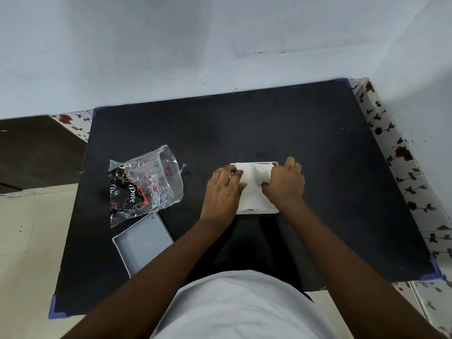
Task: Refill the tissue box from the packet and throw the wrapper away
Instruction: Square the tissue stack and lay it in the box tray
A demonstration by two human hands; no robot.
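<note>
The lid [144,243] lay nearest, apart. My left hand [223,189] and right hand [285,183] pressed flat, fingers curled, on the tissues [253,184] in the box [256,211]. Risk: uneven pressure crumpling sheets. The wrapper [146,184] lay beyond, liable to be forgotten.

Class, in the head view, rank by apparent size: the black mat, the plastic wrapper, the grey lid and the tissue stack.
1. black mat
2. plastic wrapper
3. grey lid, partly hidden by an arm
4. tissue stack, partly hidden by hands

The last two are uncertain.
</note>
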